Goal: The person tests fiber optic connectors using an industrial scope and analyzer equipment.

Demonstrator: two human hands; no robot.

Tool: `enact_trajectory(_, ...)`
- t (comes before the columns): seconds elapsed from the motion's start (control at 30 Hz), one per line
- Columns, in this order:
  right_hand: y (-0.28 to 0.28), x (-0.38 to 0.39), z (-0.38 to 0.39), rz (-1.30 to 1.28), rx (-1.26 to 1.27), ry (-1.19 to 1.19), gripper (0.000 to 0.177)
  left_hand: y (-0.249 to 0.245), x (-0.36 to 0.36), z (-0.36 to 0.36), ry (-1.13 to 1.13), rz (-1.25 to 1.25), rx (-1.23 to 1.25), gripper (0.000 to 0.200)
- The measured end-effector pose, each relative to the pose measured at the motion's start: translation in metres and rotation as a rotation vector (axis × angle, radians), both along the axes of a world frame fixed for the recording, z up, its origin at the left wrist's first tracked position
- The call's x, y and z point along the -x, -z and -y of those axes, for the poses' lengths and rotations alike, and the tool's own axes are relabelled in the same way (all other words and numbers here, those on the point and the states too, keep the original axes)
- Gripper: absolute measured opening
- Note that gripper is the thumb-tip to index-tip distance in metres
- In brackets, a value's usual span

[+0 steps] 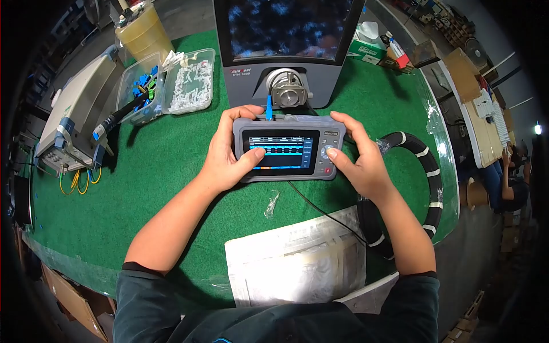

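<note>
A grey handheld OTDR tester (284, 174) is held level between both hands above the green mat, its lit screen (280, 160) showing a table of rows. My left hand (229, 154) grips its left end, with the thumb lying on the screen. At the right end, my right hand (363, 157) wraps the casing, and its thumb rests on or just over the round button pad. A blue fibre connector (269, 107) stands in the tester's top edge. The fingers behind the casing are partly hidden.
A monitor-like machine (234, 86) stands behind the tester. Clear tubs (211, 86) of white and blue parts and a grey instrument (74, 123) are at left. A coiled black cable (436, 188) lies right, near paper sheets (240, 251). Another person (517, 191) sits far right.
</note>
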State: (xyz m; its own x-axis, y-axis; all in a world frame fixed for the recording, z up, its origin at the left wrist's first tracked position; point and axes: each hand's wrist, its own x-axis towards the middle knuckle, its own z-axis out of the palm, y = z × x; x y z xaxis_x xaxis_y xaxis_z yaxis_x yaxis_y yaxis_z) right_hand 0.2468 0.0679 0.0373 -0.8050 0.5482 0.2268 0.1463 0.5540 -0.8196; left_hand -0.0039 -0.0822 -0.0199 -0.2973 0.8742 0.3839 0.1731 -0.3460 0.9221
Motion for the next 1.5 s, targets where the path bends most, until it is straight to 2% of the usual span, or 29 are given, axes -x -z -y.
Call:
enact_trajectory(0.23,0.0016,-0.0001,0.001,-0.025,-0.008,0.014,0.059,-0.0023,-0.002,0.0,0.0,0.024,-0.003,0.058)
enact_trajectory(0.3,0.0033,-0.0011,-0.0006,-0.018,-0.081,0.001,0.06,-0.002,-0.0003,-0.0011,-0.002,0.005,-0.005,0.058)
enact_trajectory(0.47,0.004,0.0,-0.0009,-0.016,-0.073,0.009,0.061,-0.0027,-0.0008,0.0004,-0.006,-0.005,0.035,0.066)
enact_trajectory(0.6,0.0056,0.0,-0.0002,-0.024,-0.043,0.02,0.061,-0.0036,0.0006,0.0012,0.012,0.005,-0.002,0.061)
enact_trajectory(0.93,0.0068,-0.0015,-0.0012,-0.013,-0.092,0.024,0.063,-0.0021,0.0028,0.002,0.04,-0.006,0.017,0.067)
enact_trajectory(1.5,0.0033,0.0009,0.0,-0.03,-0.038,0.044,0.052,-0.0029,0.0023,0.0008,0.031,-0.005,0.012,0.064)
